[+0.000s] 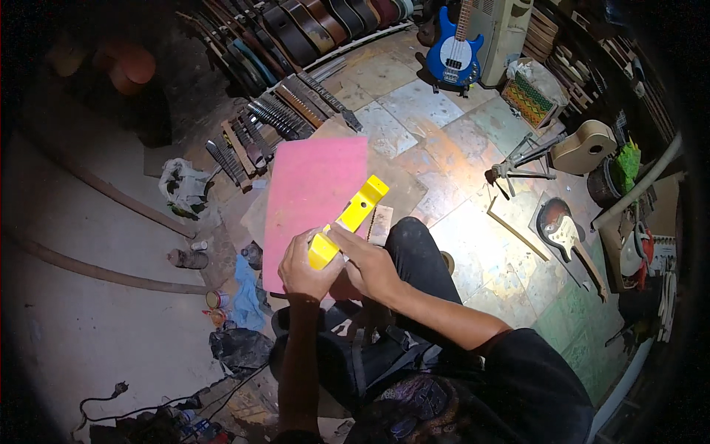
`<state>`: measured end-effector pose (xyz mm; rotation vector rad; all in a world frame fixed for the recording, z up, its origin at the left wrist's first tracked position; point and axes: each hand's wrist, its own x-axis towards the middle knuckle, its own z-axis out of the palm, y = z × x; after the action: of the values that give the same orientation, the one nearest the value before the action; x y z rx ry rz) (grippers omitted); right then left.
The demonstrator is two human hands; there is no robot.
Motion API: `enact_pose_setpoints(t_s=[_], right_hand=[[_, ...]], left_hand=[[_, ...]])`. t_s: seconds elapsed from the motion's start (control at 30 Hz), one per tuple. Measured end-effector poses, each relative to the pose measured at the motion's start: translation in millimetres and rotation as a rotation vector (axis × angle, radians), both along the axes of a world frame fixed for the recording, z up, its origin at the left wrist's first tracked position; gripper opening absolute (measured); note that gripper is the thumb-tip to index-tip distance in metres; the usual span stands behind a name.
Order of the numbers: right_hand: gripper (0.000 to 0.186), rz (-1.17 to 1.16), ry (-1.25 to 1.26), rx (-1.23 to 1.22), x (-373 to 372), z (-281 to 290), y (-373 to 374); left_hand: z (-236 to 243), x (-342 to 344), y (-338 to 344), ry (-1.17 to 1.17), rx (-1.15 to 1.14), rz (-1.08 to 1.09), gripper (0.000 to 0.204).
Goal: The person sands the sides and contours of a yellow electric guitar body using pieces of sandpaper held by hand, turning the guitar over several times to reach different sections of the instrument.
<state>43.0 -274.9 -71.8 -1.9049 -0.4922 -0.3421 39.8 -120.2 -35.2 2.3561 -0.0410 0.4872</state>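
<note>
Over a pink board (314, 189) by the person's knees, a yellow bar with a dark hole (355, 214) slants up and to the right, its far end jutting past the board's right edge. The left hand (299, 266) is curled closed around its near end. The right hand (370, 265) has its fingers bent across the bar's middle; whether it grips or only rests there, I cannot tell.

Close to the right forearm, a bent knee (414, 240) crowds the working space. Beyond the board's far edge lie dark, ridged strips (281, 117), with a row of guitar bodies (314, 31) behind them. To the left, a blue cloth (248, 296) lies near the board, a black plastic bag (238, 349) just below it. Farther right, a tripod-like stand (518, 164) and a sunburst guitar (556, 222) take up floor, while a blue bass (449, 55) stands well back.
</note>
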Motion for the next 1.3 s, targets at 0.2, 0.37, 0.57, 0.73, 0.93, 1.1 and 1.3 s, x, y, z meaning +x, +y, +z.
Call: enact_pose_setpoints(t_s=[0.2, 0.37, 0.57, 0.73, 0.93, 1.1, 1.3], right_hand=[[0.043, -0.207, 0.098, -0.131, 31, -25, -17], [0.058, -0.082, 0.071, -0.209, 43, -28, -36], [0.052, -0.047, 0.024, -0.135, 19, -15, -32], [0.054, -0.117, 0.012, -0.139, 60, -16, -36], [0.052, -0.074, 0.157, -0.116, 59, -17, -46], [0.052, -0.082, 0.108, -0.049, 40, -22, -43], [0.056, 0.01, 0.02, -0.054, 21, -4, -9]], left_hand=[[6, 4, -8, -0.005, 0.052, 0.006, 0.049], [7, 3, -6, -0.005, 0.042, -0.02, 0.05], [2, 8, 1, -0.024, 0.002, -0.02, 0.05], [8, 10, 2, 0.004, 0.005, 0.016, 0.05], [11, 13, 2, 0.017, -0.026, -0.005, 0.052], [7, 13, 7, 0.0, 0.02, -0.01, 0.053], [1, 8, 5, -0.041, 0.045, -0.025, 0.053]])
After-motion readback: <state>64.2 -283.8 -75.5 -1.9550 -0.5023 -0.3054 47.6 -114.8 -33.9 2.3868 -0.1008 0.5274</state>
